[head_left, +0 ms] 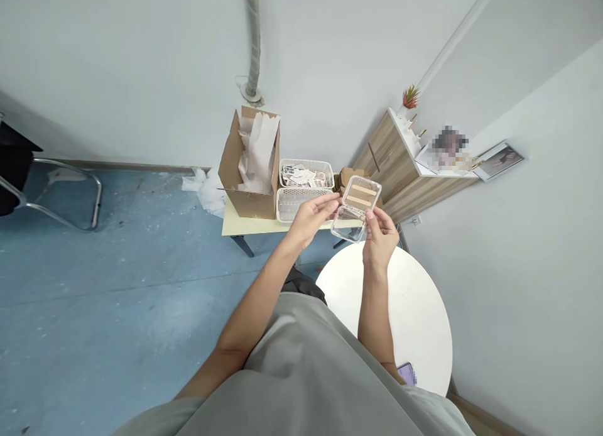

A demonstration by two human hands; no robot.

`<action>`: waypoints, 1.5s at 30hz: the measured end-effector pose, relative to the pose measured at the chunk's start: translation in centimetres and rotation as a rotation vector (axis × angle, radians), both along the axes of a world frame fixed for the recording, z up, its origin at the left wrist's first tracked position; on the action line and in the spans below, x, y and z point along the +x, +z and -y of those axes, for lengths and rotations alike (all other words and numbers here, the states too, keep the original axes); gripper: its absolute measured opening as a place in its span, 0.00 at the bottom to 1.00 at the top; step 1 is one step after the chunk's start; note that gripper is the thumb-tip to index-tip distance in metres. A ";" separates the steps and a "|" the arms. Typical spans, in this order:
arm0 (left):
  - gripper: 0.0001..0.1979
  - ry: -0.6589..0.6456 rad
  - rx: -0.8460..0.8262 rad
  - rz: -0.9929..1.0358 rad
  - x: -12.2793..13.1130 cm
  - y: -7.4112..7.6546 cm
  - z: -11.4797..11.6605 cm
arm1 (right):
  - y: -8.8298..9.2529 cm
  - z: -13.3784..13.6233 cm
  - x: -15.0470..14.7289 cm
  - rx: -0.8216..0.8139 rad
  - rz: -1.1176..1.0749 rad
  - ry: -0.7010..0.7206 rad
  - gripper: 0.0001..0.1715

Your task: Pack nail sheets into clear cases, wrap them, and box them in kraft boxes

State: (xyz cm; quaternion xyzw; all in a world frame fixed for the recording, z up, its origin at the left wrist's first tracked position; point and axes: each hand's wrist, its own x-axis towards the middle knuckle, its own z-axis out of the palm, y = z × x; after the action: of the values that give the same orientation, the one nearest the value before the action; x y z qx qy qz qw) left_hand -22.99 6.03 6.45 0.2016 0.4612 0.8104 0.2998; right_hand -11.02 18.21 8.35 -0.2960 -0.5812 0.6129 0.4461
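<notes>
Between my hands is a clear plastic hinged case [349, 225], its lid raised and the inside showing. My left hand [311, 217] pinches its left side near the hinge. On the right side, my right hand [379, 232] grips the edge with thumb and fingers. The case is in the air above the front edge of a pale yellow table [252, 225]. Just behind my left hand stands a white plastic basket [288, 205]. Beyond it, a second white basket [306, 164] holds several small printed pieces.
A cardboard box [249, 203] with white wrapping stands on the table's left. Brown cartons [347, 173] lie behind the case. Nearer me is a round white table [419, 310] with a purple phone [406, 374]. A wooden cabinet [393, 150] fills the corner; a chair [97, 203] stands far left.
</notes>
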 end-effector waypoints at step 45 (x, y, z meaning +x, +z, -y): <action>0.24 -0.003 -0.129 -0.122 0.4 1.4 1.1 | 0.0 1.8 0.2 -0.139 0.025 0.102 0.31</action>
State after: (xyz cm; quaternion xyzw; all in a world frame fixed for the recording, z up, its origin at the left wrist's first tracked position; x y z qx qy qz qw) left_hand -22.56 4.93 7.81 0.2314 0.5296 0.7647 0.2849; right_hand -10.78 16.43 8.32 -0.3039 -0.5570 0.6701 0.3852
